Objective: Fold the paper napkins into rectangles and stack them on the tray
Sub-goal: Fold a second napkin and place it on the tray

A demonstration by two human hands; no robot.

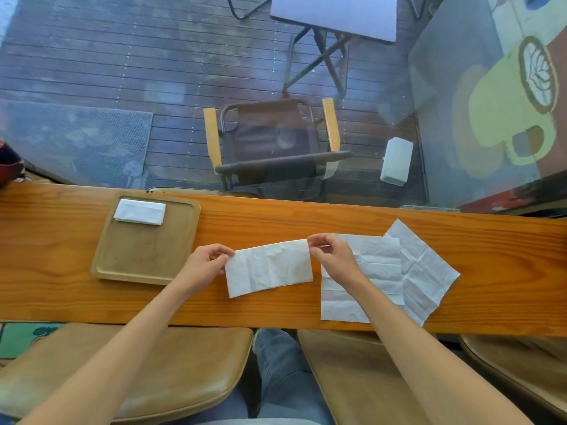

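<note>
On the tray [144,256], at its far corner, one folded napkin [139,211] already lies. Just right of the tray, your left hand [205,261] and right hand [333,256] pinch a half-folded napkin [268,267]; two flat napkins [386,271] wait further right.

Counter [368,216]: I log varnished wood, orange-brown, strong grain, slight sheen. Tray [144,259] near counter's left end: paler wood, matt, smooth, raised rim. Folded napkin [139,211] at tray's far left corner: white paper, soft, matt. Napkin [268,266] I pinch at far corners with left hand [205,262] and right hand [333,256]: thin white paper, creased, crinkled. Unfolded napkins [423,271] toward counter's right: same paper, fold lines showing. Seat cushions [171,363] below near edge: tan leather-like, smooth, faint gloss.
</note>
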